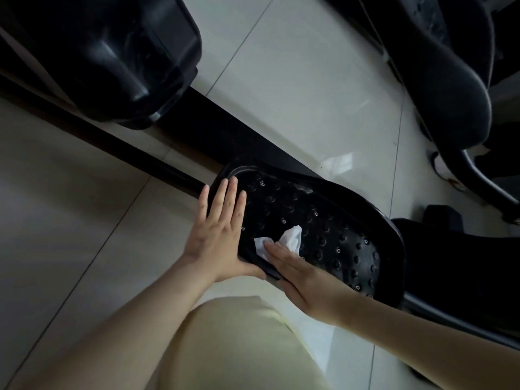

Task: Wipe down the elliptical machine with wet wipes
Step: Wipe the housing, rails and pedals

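The elliptical's black studded foot pedal (pixel 323 229) lies at the centre of the head view. A crumpled white wet wipe (pixel 289 239) sits on the pedal's near part. My right hand (pixel 304 274) lies flat with straight fingers, pressing the wipe onto the pedal. My left hand (pixel 218 232) is flat against the pedal's left rim, fingers straight and thumb under the near edge. The black pedal rail (pixel 157 164) runs diagonally to the upper left.
A second black pedal (pixel 112 60) sits at the upper left. A black machine housing (pixel 450 80) with curved frame tubes fills the upper right. Pale glossy floor tiles (pixel 295 80) surround the machine. My knee in light trousers (pixel 233 347) is at the bottom.
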